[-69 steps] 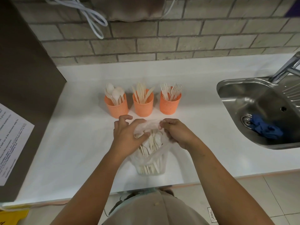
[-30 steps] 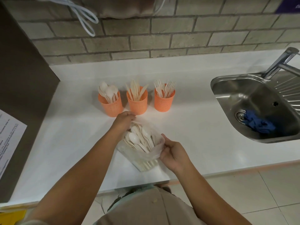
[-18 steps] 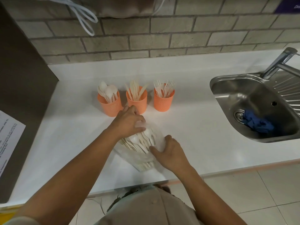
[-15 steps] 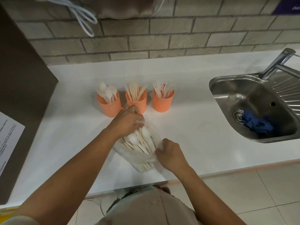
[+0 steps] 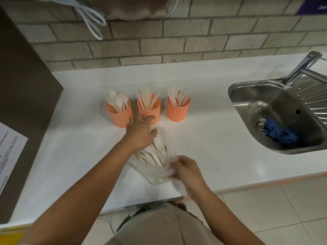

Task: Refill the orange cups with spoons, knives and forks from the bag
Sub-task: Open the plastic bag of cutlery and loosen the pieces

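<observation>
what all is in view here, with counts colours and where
orange cups: 3, orange, row on counter; spoons left, knives middle, forks right
bag: 1, clear, near counter's front edge, holding pale cutlery
counter: 1, white, below brick wall
sink: 1, steel, right
tap: 1, chrome, behind sink
cloth: 1, blue, in sink by drain
paper: 1, white, far left
cable: 1, white, top left
hands: 2, bare; left hand at bag's mouth, grip unclear; right hand pinching bag's side

The person wears a plain beige-khaki garment (image 5: 150,230) with a vertical seam (image 5: 179,227) down its front and one small pale spot (image 5: 167,221) like a button. The left forearm (image 5: 85,183) and right forearm (image 5: 214,202) are bare, as are the left grip (image 5: 139,133) and right grip (image 5: 187,169).
</observation>
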`<state>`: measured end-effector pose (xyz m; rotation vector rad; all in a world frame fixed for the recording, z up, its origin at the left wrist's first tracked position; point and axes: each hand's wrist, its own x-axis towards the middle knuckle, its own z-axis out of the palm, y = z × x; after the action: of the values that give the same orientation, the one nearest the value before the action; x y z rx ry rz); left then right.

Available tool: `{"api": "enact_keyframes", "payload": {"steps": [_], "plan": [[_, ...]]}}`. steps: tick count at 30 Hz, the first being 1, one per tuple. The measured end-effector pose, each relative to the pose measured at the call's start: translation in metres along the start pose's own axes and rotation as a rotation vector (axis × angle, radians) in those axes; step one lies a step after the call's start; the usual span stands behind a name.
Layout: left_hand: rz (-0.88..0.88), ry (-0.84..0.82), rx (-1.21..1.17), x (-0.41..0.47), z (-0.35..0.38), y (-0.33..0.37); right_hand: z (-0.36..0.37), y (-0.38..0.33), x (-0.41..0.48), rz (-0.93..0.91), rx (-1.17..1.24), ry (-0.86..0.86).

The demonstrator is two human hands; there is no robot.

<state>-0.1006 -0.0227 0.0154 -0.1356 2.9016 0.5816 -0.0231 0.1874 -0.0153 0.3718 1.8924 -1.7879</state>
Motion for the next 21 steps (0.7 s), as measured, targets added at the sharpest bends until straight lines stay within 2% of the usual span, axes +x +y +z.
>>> {"api": "enact_keyframes", "payload": {"steps": [2,3,5,7,9,11,14,18,21], "plan": [[0.076,0.116,-0.01,-0.026,-0.011,0.013,-0.003,-0.001,0.002,-0.044,-0.179,0.003],[0.14,0.117,-0.067,-0.041,-0.014,0.017,-0.004,-0.002,0.003,-0.036,-0.215,-0.002],[0.234,-0.043,-0.122,-0.07,-0.014,0.02,-0.007,-0.007,0.001,-0.016,-0.301,-0.021],[0.269,-0.217,-0.053,-0.093,-0.004,0.02,-0.01,-0.012,-0.001,0.001,-0.398,-0.054],[0.299,-0.222,0.043,-0.107,0.012,0.016,-0.01,-0.015,-0.003,0.006,-0.476,-0.088],[0.316,-0.138,0.064,-0.115,0.026,0.009,-0.007,-0.014,-0.003,-0.036,-0.505,-0.085],[0.326,-0.022,0.038,-0.123,0.038,0.002,-0.001,-0.012,-0.004,-0.054,-0.203,-0.078],[0.294,0.177,0.009,-0.128,0.042,-0.007,0.004,-0.014,-0.005,0.125,0.382,-0.159],[0.261,0.299,0.085,-0.131,0.044,-0.012,0.004,-0.009,-0.005,0.273,0.644,-0.216]]}}
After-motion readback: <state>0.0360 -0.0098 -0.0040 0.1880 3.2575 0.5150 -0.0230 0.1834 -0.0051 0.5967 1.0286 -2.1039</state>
